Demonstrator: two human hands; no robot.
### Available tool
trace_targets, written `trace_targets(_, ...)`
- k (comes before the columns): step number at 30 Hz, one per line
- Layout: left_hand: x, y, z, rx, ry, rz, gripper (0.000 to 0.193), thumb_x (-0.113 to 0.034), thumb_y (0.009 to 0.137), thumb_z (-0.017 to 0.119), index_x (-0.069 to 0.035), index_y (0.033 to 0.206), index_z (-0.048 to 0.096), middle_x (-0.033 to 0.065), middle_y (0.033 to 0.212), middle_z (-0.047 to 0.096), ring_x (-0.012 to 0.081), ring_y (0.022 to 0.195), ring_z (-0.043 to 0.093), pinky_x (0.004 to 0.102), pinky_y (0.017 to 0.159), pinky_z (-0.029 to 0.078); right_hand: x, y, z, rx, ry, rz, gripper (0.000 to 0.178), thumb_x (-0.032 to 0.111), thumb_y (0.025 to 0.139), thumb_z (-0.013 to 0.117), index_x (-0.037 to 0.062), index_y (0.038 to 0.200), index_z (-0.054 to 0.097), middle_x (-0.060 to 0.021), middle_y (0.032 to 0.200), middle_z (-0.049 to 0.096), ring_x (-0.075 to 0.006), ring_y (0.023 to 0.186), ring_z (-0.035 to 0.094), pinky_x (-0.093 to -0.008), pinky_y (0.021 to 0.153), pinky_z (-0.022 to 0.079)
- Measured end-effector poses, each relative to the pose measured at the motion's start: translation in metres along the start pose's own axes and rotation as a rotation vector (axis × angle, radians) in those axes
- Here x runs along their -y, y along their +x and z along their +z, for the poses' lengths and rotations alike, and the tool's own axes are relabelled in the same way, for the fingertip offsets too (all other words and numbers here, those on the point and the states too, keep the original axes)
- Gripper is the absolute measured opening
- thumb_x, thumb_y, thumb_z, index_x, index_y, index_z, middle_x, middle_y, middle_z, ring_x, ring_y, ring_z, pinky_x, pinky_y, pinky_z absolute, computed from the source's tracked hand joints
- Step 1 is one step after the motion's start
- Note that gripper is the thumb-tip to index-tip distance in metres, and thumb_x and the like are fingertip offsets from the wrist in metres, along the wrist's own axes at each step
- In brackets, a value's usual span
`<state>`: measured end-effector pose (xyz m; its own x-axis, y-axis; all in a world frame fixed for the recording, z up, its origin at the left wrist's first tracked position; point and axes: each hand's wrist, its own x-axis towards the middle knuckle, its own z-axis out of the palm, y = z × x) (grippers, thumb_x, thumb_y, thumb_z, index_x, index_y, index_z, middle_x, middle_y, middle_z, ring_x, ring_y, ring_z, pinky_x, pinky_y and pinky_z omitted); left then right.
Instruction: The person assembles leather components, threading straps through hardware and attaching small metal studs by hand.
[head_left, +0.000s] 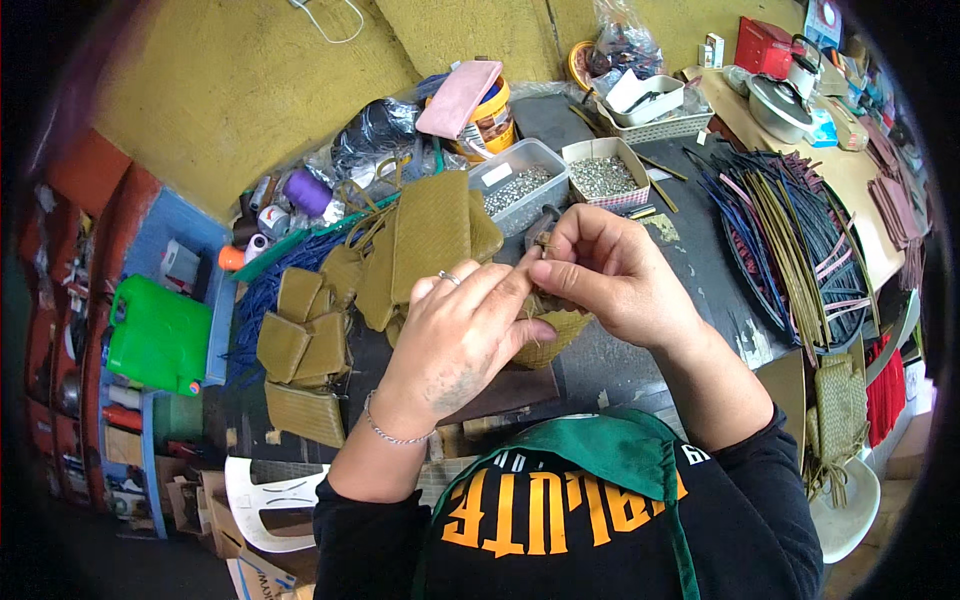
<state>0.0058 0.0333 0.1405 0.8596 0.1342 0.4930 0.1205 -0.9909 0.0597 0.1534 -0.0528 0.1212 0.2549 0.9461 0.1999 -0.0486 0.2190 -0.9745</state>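
Over the middle of the table, my left hand is closed, its fingers and thumb gripping an olive woven leather pouch that is partly hidden beneath both hands. Thumb and forefinger of my right hand pinch a small olive strap end right beside the left fingertips. Whatever tiny part sits in that pinch is too small to make out. Left of my hands lie stacked olive woven panels and several smaller olive pouches.
Metal studs fill a clear plastic tub and a patterned box beyond my hands. A round tray of leather strips lies at right. Purple thread, a yellow bucket and a green jerrycan stand toward the left.
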Motion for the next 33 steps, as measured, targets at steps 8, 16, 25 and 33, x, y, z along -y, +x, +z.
trace_targets(8, 0.002, -0.001, 0.011, -0.185, -0.033, -0.066, 0.032, -0.02, 0.065, 0.066, -0.005, 0.093, 0.057, 0.0046, 0.076, 0.057, 0.0186, 0.067, 0.054, 0.0291, 0.058, 0.038, -0.016, -0.003, 0.014, -0.238, 0.083, -0.383, 0.015, -0.005, 0.073, 0.052, 0.0027, 0.082, 0.043, 0.0032, 0.068, 0.041, -0.0013, 0.057, 0.039, -0.0164, 0.047, 0.032)
trace_targets(16, 0.002, -0.035, -0.023, -0.464, -0.108, -0.195, 0.026, -0.016, 0.061, 0.072, -0.002, 0.08, 0.061, 0.0071, 0.067, 0.057, 0.0197, 0.061, 0.054, 0.0272, 0.055, 0.041, -0.074, 0.004, -0.057, -0.383, 0.189, 0.022, 0.021, -0.005, 0.073, 0.05, 0.0064, 0.089, 0.043, 0.0025, 0.066, 0.047, -0.0038, 0.056, 0.043, -0.0166, 0.05, 0.034)
trace_targets(25, 0.071, -0.075, 0.021, 0.293, -1.567, 0.133, 0.042, -0.037, 0.08, 0.05, 0.004, 0.085, 0.058, 0.0087, 0.077, 0.06, 0.019, 0.066, 0.059, 0.0273, 0.058, 0.045, -0.093, -0.013, -0.034, 0.102, 0.324, 0.044, 0.027, -0.003, 0.075, 0.056, 0.0037, 0.097, 0.041, -0.0016, 0.073, 0.054, -0.0078, 0.071, 0.053, -0.0203, 0.067, 0.043)
trace_targets(33, 0.001, -0.034, 0.112, 0.194, -0.877, -0.292, 0.016, -0.012, 0.079, 0.054, 0.002, 0.087, 0.055, 0.014, 0.078, 0.056, 0.0231, 0.073, 0.056, 0.0299, 0.065, 0.043, -0.085, -0.039, -0.023, -0.162, -0.207, -0.085, 0.018, -0.002, 0.07, 0.054, 0.0031, 0.086, 0.045, -0.002, 0.065, 0.05, -0.0082, 0.062, 0.049, -0.0245, 0.054, 0.042)
